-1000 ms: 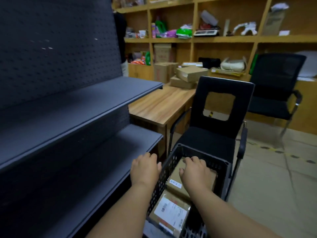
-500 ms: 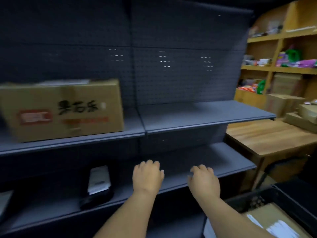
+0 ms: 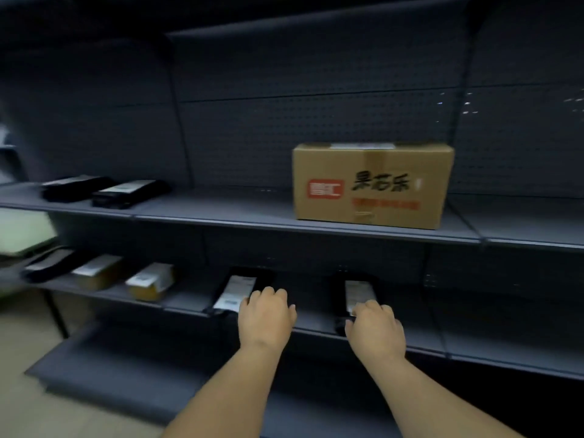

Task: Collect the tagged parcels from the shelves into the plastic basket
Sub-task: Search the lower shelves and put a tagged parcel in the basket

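Note:
Two black parcels with white tags lie on the lower dark shelf (image 3: 442, 346) in front of me. My left hand (image 3: 265, 314) hovers at the near right corner of the left one (image 3: 237, 289), fingers loosely curled, holding nothing. My right hand (image 3: 376, 327) reaches over the near end of the right one (image 3: 357, 290), fingers bent down; whether it touches the parcel is unclear. A large cardboard box (image 3: 373, 184) with a tag on top stands on the upper shelf. The plastic basket is out of view.
Further left on the lower shelf lie two small brown tagged boxes (image 3: 151, 281) (image 3: 96, 271) and a black pouch (image 3: 47, 263). Two black tagged pouches (image 3: 126, 192) (image 3: 72, 188) lie on the upper shelf at the left. A bottom shelf ledge (image 3: 110, 365) juts out below.
My view has swung left from the basket on the chair to the shelves. Both hands left the basket and now reach toward the two black parcels on the lower shelf.

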A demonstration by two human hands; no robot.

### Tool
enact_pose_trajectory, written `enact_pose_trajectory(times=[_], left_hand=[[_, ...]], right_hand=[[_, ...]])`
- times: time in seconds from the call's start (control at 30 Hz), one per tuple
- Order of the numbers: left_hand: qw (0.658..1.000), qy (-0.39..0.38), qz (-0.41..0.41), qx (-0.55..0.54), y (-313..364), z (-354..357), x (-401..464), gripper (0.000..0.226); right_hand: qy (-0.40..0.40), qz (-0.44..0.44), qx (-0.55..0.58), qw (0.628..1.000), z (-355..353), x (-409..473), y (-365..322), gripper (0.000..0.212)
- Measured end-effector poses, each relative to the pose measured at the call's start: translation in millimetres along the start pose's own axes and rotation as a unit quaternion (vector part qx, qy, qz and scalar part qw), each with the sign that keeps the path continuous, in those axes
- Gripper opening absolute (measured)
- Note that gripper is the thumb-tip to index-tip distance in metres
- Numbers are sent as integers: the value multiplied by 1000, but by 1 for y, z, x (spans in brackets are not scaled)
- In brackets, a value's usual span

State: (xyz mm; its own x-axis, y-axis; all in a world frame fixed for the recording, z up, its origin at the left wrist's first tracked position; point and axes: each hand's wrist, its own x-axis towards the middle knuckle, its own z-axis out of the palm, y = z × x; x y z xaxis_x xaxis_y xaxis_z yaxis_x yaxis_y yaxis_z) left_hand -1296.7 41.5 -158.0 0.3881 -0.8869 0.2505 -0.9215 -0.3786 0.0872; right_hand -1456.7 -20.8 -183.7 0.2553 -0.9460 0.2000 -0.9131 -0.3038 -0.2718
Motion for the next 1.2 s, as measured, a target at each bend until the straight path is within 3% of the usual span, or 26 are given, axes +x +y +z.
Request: enact_pose_trajectory(times=[0.47, 0.93, 1.2], left_hand=[[988, 26, -136, 68, -314, -67, -89, 34], [956, 30, -278, 86, -500, -82, -111, 31], [943, 24, -316, 104, -616, -75, -62, 33]], right_hand=[[-46, -111, 68, 990, 58, -88, -306, 33], [-115, -232, 78, 963, 114, -99, -510, 35], [-140, -278, 85, 947, 167, -58, -634, 34]])
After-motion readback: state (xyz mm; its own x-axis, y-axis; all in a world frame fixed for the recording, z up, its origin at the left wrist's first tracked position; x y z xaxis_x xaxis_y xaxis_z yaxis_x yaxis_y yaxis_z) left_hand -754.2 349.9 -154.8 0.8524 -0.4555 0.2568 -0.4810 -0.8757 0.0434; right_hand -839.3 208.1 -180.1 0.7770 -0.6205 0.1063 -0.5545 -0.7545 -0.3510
